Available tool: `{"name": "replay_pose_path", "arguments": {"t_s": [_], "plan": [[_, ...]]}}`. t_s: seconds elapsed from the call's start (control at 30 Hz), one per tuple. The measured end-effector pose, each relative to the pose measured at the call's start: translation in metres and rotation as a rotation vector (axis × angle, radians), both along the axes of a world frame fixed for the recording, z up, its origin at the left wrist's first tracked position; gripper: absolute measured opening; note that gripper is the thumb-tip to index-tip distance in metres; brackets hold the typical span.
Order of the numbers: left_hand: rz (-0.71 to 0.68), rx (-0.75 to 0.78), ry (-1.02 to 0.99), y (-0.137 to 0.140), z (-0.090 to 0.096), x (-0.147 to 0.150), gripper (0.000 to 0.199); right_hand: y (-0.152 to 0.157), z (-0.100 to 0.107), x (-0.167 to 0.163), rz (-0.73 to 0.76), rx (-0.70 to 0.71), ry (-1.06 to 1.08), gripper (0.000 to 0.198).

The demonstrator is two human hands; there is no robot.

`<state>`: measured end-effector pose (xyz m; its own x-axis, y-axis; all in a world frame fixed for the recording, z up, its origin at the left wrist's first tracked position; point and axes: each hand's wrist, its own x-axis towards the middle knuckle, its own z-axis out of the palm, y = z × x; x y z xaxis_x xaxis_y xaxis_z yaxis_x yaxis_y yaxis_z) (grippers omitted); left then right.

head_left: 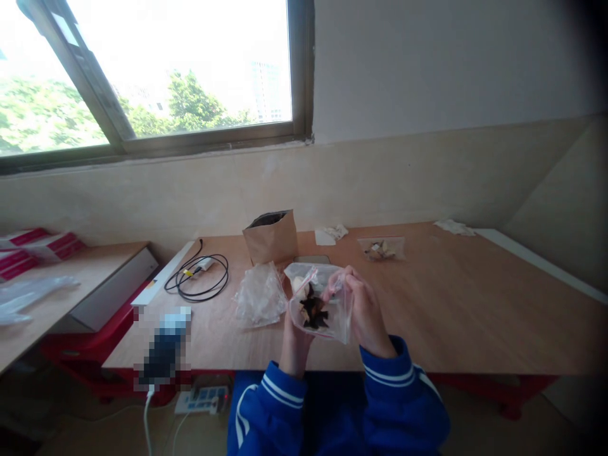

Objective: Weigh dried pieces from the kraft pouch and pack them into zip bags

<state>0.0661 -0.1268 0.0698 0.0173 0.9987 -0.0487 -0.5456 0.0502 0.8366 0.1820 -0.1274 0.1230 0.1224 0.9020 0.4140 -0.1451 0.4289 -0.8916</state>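
A clear zip bag point(339, 326) is held up over the table's front, with dark brown, jagged dried pieces point(314, 313) and a pale piece point(300, 288) inside. My left hand point(297, 342) supports it from below and behind; the bag covers most of its fingers. At the bag's right edge, my right hand point(367, 310) is closed on the plastic, its fingertips partly seen through the film. Just left of the bag lies a pile of clear plastic bags point(260, 297). Behind that stands a brown paper pouch point(272, 240) with its top open.
Another clear bag with dried pieces point(381, 249) lies at the back right. A coiled black cable point(197, 278) and a pixelated phone-like object point(166, 345) are on the left. Crumpled white paper point(456, 228) sits near the wall. A power strip point(203, 400) is below the table edge.
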Motion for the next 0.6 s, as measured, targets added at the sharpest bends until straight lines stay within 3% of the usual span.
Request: {"name": "replay_pose_path", "arguments": {"t_s": [0.03, 0.13, 0.23, 0.37, 0.43, 0.6], "plan": [[-0.098, -0.013, -0.078, -0.003, -0.001, 0.001, 0.058, 0.003, -0.003, -0.003, 0.004, -0.009, -0.025, 0.031], [-0.162, -0.045, -0.165, -0.010, -0.001, -0.006, 0.067, 0.009, -0.013, -0.007, -0.042, -0.045, -0.222, 0.033], [-0.108, -0.048, -0.095, -0.006, -0.002, -0.019, 0.070, 0.010, -0.021, -0.010, -0.207, -0.048, -0.401, 0.028], [0.034, -0.070, 0.029, 0.015, -0.013, -0.034, 0.068, 0.004, -0.020, -0.016, -0.449, -0.004, -0.393, 0.024], [0.045, -0.074, 0.043, 0.026, -0.019, -0.041, 0.069, 0.003, -0.017, -0.021, -0.399, 0.014, -0.366, 0.020], [-0.023, -0.003, 0.090, 0.055, -0.026, -0.056, 0.074, 0.027, -0.013, -0.038, -0.079, 0.029, -0.408, 0.018]]}}
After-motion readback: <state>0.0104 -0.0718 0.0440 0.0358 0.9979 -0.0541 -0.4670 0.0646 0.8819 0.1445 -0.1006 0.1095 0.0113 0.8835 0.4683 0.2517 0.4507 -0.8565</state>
